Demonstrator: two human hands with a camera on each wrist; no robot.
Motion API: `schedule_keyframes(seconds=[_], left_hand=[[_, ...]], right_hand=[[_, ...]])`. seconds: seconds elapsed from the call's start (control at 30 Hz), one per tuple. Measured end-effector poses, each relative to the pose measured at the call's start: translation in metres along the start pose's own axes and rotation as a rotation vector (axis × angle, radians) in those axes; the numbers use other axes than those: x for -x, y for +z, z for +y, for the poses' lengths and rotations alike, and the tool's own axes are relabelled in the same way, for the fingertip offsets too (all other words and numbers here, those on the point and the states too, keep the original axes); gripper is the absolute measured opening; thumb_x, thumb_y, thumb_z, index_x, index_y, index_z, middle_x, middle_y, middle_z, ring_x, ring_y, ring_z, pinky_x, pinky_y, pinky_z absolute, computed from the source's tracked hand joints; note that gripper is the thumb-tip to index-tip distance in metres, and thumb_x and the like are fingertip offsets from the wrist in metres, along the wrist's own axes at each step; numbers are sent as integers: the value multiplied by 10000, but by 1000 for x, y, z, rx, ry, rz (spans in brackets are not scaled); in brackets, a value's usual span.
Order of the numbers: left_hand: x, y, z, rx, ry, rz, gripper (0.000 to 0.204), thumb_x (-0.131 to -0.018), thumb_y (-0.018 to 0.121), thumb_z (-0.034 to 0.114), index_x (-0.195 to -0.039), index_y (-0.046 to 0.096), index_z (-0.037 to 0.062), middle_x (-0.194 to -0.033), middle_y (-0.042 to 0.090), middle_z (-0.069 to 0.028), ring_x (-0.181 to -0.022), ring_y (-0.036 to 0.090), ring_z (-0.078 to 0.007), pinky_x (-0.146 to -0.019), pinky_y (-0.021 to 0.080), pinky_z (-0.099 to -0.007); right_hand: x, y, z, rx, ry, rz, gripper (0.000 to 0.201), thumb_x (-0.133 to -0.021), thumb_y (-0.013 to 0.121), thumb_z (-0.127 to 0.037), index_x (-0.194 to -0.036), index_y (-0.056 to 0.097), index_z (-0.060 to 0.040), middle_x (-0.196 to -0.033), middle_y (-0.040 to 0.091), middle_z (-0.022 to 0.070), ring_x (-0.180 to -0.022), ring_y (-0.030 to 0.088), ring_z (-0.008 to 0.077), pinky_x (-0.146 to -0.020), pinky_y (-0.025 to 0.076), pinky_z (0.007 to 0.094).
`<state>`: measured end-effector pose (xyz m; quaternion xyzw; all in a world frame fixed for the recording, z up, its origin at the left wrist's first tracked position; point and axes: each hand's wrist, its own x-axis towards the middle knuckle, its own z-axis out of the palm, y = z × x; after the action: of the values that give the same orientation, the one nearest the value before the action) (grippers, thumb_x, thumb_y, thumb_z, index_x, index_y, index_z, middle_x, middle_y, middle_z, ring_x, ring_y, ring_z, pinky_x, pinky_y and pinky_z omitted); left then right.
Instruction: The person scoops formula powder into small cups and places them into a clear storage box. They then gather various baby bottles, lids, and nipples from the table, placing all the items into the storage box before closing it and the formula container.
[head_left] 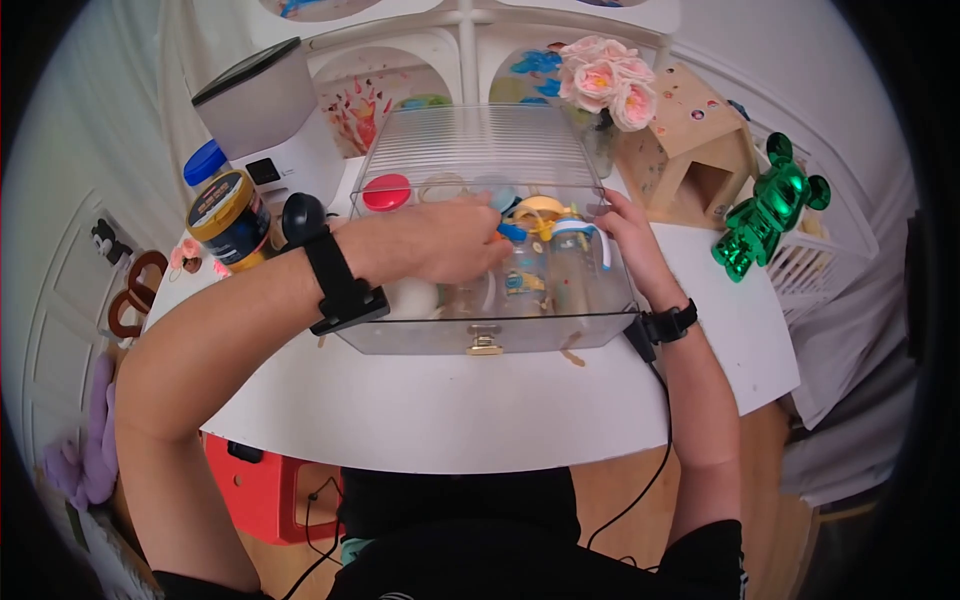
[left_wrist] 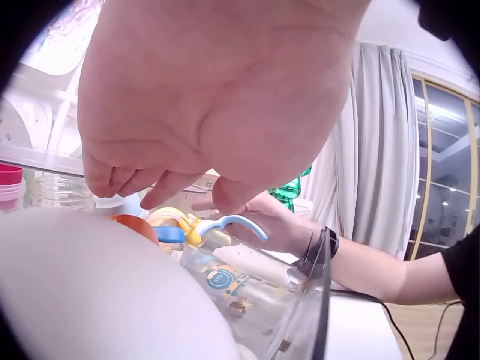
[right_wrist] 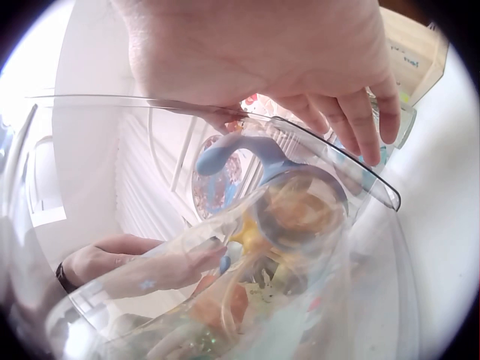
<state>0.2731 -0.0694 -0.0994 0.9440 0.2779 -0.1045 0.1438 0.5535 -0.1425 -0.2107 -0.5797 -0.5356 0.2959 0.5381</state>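
Observation:
A clear lidded box [head_left: 400, 337] with a brass clasp stands on the table, its ribbed lid [head_left: 480, 150] raised behind. My left hand [head_left: 450, 240] reaches in over the bottles, its fingers loosely bent above an orange lid [left_wrist: 136, 227] with a blue piece [left_wrist: 171, 235]. Beside these, a clear bottle with a blue-and-white handle [head_left: 575, 226] and a bottle with a yellow top [head_left: 540, 208] stand upright. My right hand [head_left: 640, 245] lies at the box's right wall, fingers extended outside it and thumb by the rim. A round white thing [left_wrist: 97, 292] fills the left wrist view's foreground.
Inside the box are also a red-lidded jar [head_left: 387, 192] and a pale blue lid [head_left: 495, 190]. A white appliance [head_left: 270, 130] and a gold-lidded tub [head_left: 230, 215] stand left. Right are pink flowers [head_left: 605, 80], a wooden house [head_left: 690, 150] and a green bear figure [head_left: 770, 205].

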Motion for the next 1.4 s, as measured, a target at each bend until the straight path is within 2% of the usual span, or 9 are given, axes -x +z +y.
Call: schedule_keyframes(seconds=[0.27,0.37,0.47,0.57,0.77,1.07,1.17,1.3,1.4], left_hand=[[-10,9,4,-33,-124,24,587,-1091,486,407,-1349,589,-110,-1605,362,-408,-1422,523,-469,-1208,414,-459],[-14,21,-2,-118,-59,146,629,-1084,508,422,-1402,549,-119,-1610,362,-402,-1409,544,-455,-1199,426,-462],[-15,23,-8,-60,-16,213,551,-1085,545,380,-1323,574,-116,-1428,538,-309,-1293,611,-450,-1101,512,-502],[-8,-13,13,126,-147,-68,612,-1068,577,374,-1432,515,-114,-1484,503,-332,-1247,642,-419,-1059,516,-469],[-32,10,-7,18,-48,63,627,-1047,622,381,-1440,484,-87,-1284,645,-275,-1130,688,-394,-960,548,-449],[-48,-14,-5,42,-139,-124,689,-880,774,386,-1390,583,-36,-1205,716,-217,-1090,709,-332,-923,554,-393],[-35,-20,-5,62,-104,-90,643,-862,783,368,-1354,631,-18,-1204,727,-198,-1098,710,-320,-914,560,-402],[7,-45,-6,46,-15,9,505,-899,789,304,-1295,685,8,-1144,753,-171,-1064,723,-287,-907,574,-399],[41,-54,-36,172,9,-102,403,-948,778,222,-1286,690,20,-1123,762,-144,-1031,735,-269,-900,584,-382]], right_hand=[[-5,-2,10,5,-41,-8,634,-949,569,-147,-1541,494,68,-1056,700,115,-961,639,169,-879,504,293],[-2,-4,4,3,9,-45,558,-949,569,-138,-1480,571,32,-1124,669,22,-1046,594,121,-956,460,257],[-3,-3,3,19,-14,-33,628,-941,570,-141,-1531,509,66,-1007,684,86,-905,620,146,-833,505,294],[-3,-2,4,17,-18,-23,632,-937,564,-135,-1536,510,56,-1019,687,89,-915,624,150,-839,506,293],[-3,-4,1,-12,37,-60,559,-941,570,-145,-1467,571,44,-1174,670,40,-1081,600,130,-971,465,268],[-1,-4,2,-2,50,-26,599,-947,568,-164,-1504,540,57,-1267,665,75,-1177,597,164,-1036,459,292],[0,3,3,-37,4,81,618,-929,575,-144,-1499,528,90,-1159,700,98,-1030,622,157,-924,487,283],[-5,-2,11,-64,12,11,627,-933,573,-158,-1508,521,86,-1177,692,98,-1065,617,162,-962,480,286],[-2,0,7,-63,32,21,633,-934,570,-164,-1513,514,86,-1173,687,102,-1069,615,163,-967,479,285]])
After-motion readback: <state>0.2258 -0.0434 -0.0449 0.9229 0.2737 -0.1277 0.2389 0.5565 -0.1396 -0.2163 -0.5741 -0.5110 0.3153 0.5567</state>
